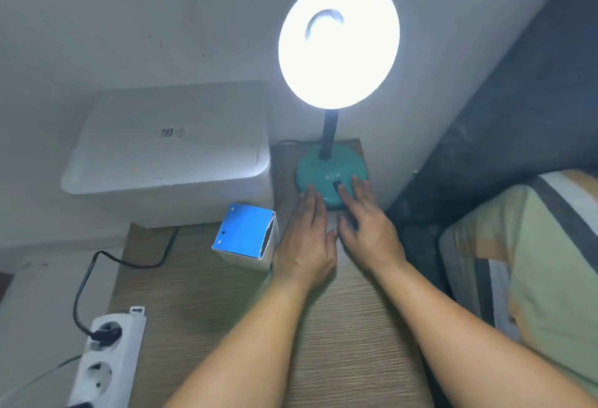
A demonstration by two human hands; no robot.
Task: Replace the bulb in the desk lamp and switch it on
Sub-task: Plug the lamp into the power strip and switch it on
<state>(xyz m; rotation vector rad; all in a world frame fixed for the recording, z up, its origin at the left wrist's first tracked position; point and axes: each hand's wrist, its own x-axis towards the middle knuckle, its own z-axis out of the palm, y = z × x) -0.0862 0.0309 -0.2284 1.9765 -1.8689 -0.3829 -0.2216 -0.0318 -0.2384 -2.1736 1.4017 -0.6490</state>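
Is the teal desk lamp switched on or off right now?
On. The teal desk lamp's round shade glows bright white and lights the wall behind it. Both hands, left and right, rest at its base by the black switch.

The desk (339,326) looks like pale wood-grain laminate, matt with fine streaks. The lamp base (318,174) is smooth teal plastic with a soft sheen; its neck (329,131) is matt black. The far-left bin (168,145) is smooth white plastic. The small box (244,231) is glossy blue-and-white card. The near-left power strip (106,362) is shiny white plastic.
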